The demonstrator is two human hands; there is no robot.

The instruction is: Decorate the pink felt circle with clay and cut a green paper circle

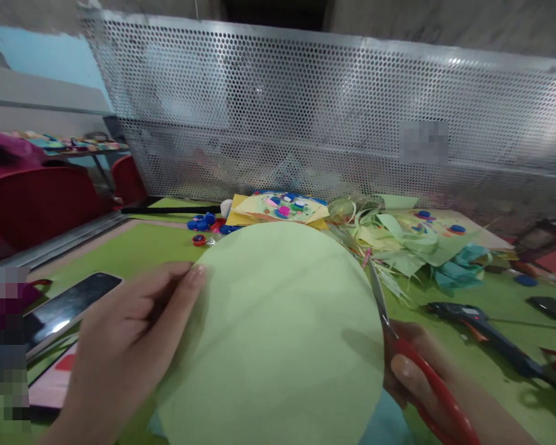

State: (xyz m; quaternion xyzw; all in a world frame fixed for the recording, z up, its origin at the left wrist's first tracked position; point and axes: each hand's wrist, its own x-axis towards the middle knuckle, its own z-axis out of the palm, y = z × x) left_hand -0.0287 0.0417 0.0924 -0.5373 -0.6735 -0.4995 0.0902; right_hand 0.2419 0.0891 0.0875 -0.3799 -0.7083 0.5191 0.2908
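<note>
My left hand pinches the left edge of a large light-green paper disc, thumb on top, holding it up over the green table. My right hand grips red-handled scissors. Their blades lie along the disc's right edge, pointing away from me. Much of my right hand is hidden behind the paper.
A black phone lies at the left. A black glue gun lies to the right. Green paper scraps, teal paper, blue bottle caps and a decorated yellow sheet sit before a perforated metal screen. Red chairs stand at left.
</note>
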